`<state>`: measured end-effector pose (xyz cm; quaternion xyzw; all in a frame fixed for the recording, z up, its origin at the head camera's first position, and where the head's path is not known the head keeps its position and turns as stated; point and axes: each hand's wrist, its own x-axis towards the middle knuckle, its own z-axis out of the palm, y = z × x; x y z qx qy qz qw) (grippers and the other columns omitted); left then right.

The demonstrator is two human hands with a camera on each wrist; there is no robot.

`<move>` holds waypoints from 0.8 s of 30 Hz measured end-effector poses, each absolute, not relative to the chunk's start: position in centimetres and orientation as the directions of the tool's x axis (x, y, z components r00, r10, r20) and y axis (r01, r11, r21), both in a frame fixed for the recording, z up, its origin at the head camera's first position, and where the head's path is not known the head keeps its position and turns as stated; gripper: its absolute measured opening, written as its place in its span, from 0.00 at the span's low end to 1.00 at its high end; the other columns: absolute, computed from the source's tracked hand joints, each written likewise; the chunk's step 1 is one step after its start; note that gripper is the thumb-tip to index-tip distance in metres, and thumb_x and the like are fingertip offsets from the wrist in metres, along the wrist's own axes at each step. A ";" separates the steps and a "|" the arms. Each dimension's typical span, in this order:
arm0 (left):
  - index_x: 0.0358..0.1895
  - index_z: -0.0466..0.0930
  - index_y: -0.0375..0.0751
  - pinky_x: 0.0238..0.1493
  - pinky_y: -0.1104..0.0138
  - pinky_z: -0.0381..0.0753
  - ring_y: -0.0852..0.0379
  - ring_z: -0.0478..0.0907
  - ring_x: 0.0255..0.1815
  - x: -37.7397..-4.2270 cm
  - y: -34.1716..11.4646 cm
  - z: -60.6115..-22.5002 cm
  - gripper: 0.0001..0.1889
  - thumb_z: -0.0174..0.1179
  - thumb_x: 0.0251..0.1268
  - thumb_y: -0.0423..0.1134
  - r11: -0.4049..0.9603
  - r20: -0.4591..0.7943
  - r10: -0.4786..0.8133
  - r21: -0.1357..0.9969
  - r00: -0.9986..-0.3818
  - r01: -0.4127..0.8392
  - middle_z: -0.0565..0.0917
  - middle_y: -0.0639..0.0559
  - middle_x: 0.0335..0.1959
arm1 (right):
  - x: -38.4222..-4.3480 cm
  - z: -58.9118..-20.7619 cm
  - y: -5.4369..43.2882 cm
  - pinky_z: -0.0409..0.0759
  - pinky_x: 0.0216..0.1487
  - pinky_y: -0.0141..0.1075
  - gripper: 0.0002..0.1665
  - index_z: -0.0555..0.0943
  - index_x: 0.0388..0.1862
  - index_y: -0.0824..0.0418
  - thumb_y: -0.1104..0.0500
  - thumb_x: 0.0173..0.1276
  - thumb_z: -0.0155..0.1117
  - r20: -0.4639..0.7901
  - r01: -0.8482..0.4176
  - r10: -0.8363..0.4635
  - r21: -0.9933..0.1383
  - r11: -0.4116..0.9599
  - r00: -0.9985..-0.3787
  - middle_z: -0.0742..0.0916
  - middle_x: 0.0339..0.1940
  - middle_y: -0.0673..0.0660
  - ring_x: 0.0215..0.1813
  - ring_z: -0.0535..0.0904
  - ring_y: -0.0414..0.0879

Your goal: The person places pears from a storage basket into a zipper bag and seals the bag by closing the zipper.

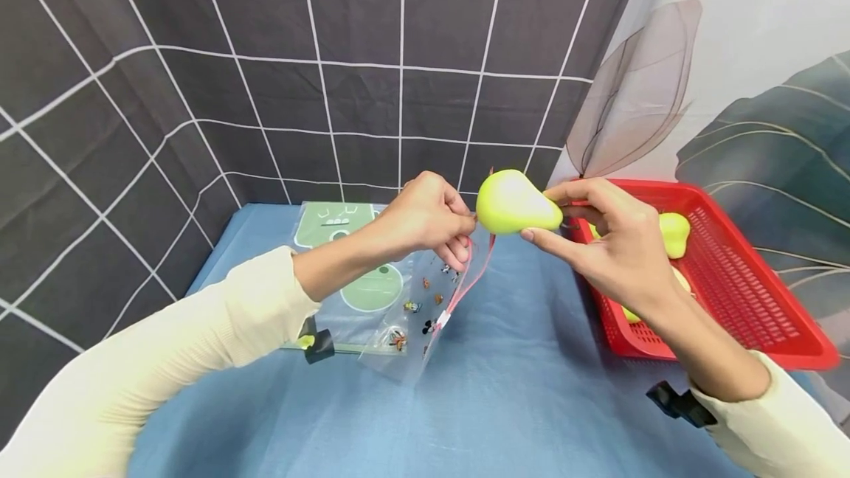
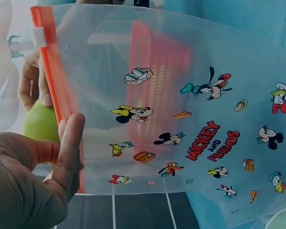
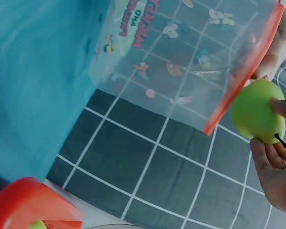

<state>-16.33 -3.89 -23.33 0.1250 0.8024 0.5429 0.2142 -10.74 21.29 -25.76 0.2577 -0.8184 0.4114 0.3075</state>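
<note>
A clear zip bag (image 2: 200,109) printed with cartoon figures hangs from my left hand (image 1: 428,216), whose fingers and thumb pinch its red zip edge. The white slider (image 2: 39,36) sits toward one end of that edge. My right hand (image 1: 614,234) grips a yellow-green pear (image 1: 511,201) by its narrow stem end, with the round end pointing at the bag's mouth. In the right wrist view the pear (image 3: 258,110) is right beside the red edge, outside the bag, and its dark stem shows near my fingers.
On the right stands a red plastic basket (image 1: 737,271) with several pears, one pear (image 1: 674,234) near its far side. A green-printed clear sheet (image 1: 335,223) lies on the blue cloth (image 1: 518,404) behind the bag. A dark tile-patterned curtain (image 1: 358,35) closes off the back.
</note>
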 end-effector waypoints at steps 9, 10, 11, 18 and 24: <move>0.44 0.91 0.23 0.39 0.49 0.99 0.51 0.91 0.21 -16.7 -4.0 -23.5 0.07 0.62 0.75 0.21 0.339 -0.227 0.443 0.938 -0.867 -0.072 0.89 0.39 0.24 | -10.8 -26.3 21.1 0.89 0.54 0.17 0.29 0.90 0.54 0.65 0.74 0.52 0.91 0.639 -0.591 -0.107 -0.617 0.520 -0.762 0.92 0.47 0.36 0.45 0.90 0.31; 0.45 0.91 0.24 0.39 0.49 0.99 0.51 0.92 0.21 -16.7 -4.0 -23.5 0.08 0.61 0.75 0.21 0.337 -0.228 0.444 0.939 -0.867 -0.074 0.89 0.38 0.24 | -10.8 -26.3 21.2 0.89 0.54 0.17 0.29 0.91 0.54 0.64 0.73 0.52 0.91 0.633 -0.586 -0.113 -0.615 0.527 -0.766 0.92 0.47 0.36 0.45 0.90 0.31; 0.45 0.91 0.24 0.38 0.49 0.99 0.51 0.92 0.22 -16.7 -4.0 -23.4 0.08 0.61 0.74 0.20 0.335 -0.227 0.442 0.939 -0.868 -0.075 0.90 0.38 0.24 | -10.8 -26.4 21.3 0.88 0.53 0.17 0.29 0.91 0.53 0.63 0.73 0.52 0.92 0.630 -0.586 -0.124 -0.607 0.537 -0.767 0.92 0.47 0.36 0.45 0.90 0.31; 0.43 0.91 0.25 0.37 0.52 0.99 0.53 0.92 0.22 -16.9 -3.9 -22.8 0.09 0.60 0.74 0.21 0.317 -0.184 0.434 0.948 -0.882 -0.042 0.91 0.38 0.26 | -11.2 -26.1 22.4 0.86 0.55 0.15 0.30 0.91 0.52 0.64 0.73 0.49 0.92 0.638 -0.651 -0.263 -0.505 0.567 -0.724 0.94 0.46 0.53 0.45 0.88 0.28; 0.39 0.93 0.30 0.36 0.54 0.99 0.53 0.92 0.21 -17.0 -3.5 -21.9 0.05 0.68 0.75 0.27 0.311 -0.161 0.397 0.950 -0.903 -0.033 0.91 0.39 0.27 | -11.5 -24.3 23.0 0.80 0.52 0.11 0.30 0.93 0.53 0.59 0.67 0.49 0.94 0.645 -0.694 -0.380 -0.339 0.635 -0.663 0.94 0.46 0.53 0.44 0.82 0.26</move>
